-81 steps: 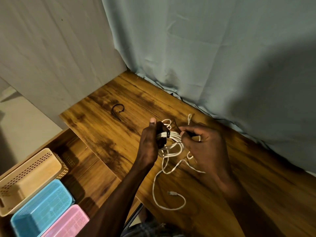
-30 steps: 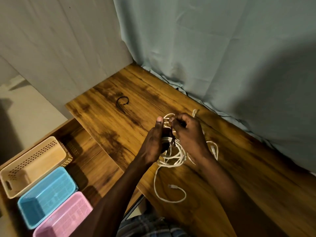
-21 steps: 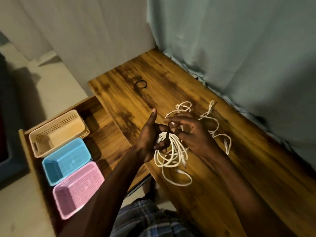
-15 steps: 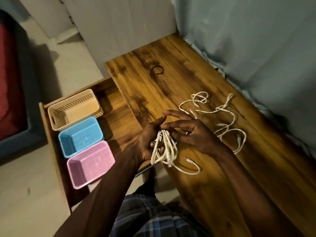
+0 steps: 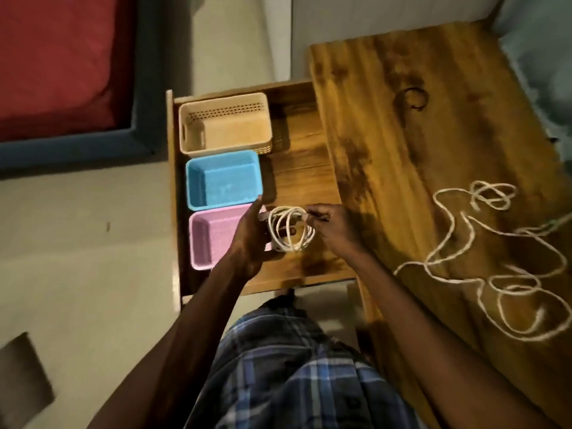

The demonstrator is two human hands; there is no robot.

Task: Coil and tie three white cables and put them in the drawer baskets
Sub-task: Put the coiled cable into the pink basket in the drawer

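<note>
coiled cable (image 5: 291,228): white, wound into a small round bundle, held up in the air over the open drawer, just right of the pink basket. Can't tell if a tie is on it; too blurry.
left hand (image 5: 250,239): fingers curled round the left side of the coil, thumb pointing up. Holding it.
right hand (image 5: 332,226): fingertips pinch the top right of the coil, near a cable end.
pink basket (image 5: 202,239): closest one to the coil, front of the drawer. Left hand hides part of it. Looks to have nothing in it where I can see.
blue basket (image 5: 224,179): in the middle, touching the pink one. Nothing seen inside.
beige basket (image 5: 224,123): at the back, biggest, has holes in the sides. Nothing seen inside.
drawer (image 5: 305,168): wood, pulled out to the left of the table, 3 baskets in a row on its left side.
loose cables (image 5: 495,261): white, messy loops on the table, well apart from the hands. Not coiled yet.
black tie (image 5: 414,99): small dark curl at the far end of the table, by itself.
table (image 5: 387,150): brown wood, right of the drawer.
step now: I think cable no. 1 is about to go in a basket.
next move: prob. lower the coil into the pink basket w/ both hands, let go softly so it stays round. Then go back for the loose cables.
</note>
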